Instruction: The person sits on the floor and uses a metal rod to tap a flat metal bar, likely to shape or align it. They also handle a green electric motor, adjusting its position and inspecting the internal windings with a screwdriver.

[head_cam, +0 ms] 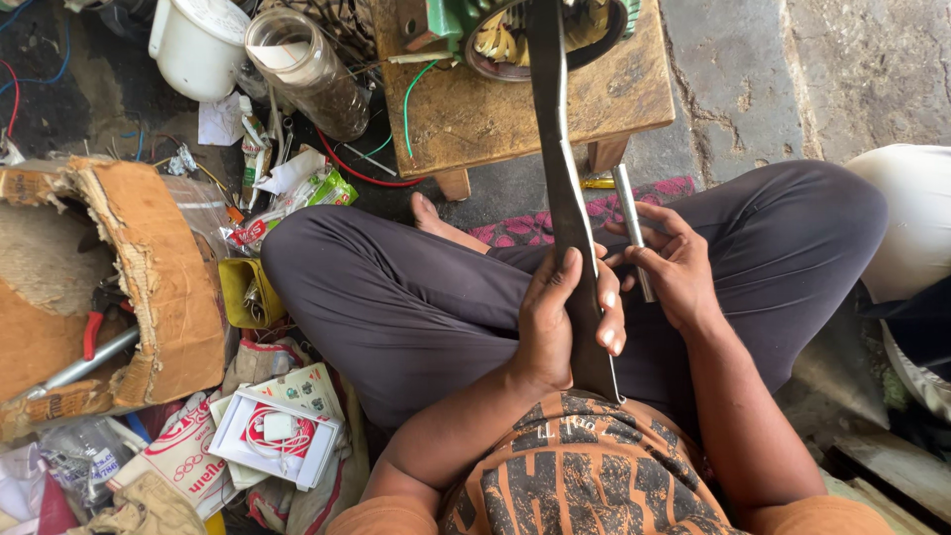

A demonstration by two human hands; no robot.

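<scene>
We sit cross-legged on a cluttered concrete floor. Our left hand is wrapped around a long dark metal strip over the lap; our right hand pinches a metal rod. Beyond, a small wooden worktop carries a green motor stator, its near edge close to our knees.

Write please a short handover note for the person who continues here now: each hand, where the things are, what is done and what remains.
Left hand: wrapped around the long dark flat metal bar, which runs from the lap up over the wooden stool.
Right hand: gripping a short silver metal rod, held beside the bar.
On the stool: a green motor housing with windings showing.
Done: both tools are in hand.
Left: neither tool visibly touches the windings; nothing finished can be seen.
</scene>
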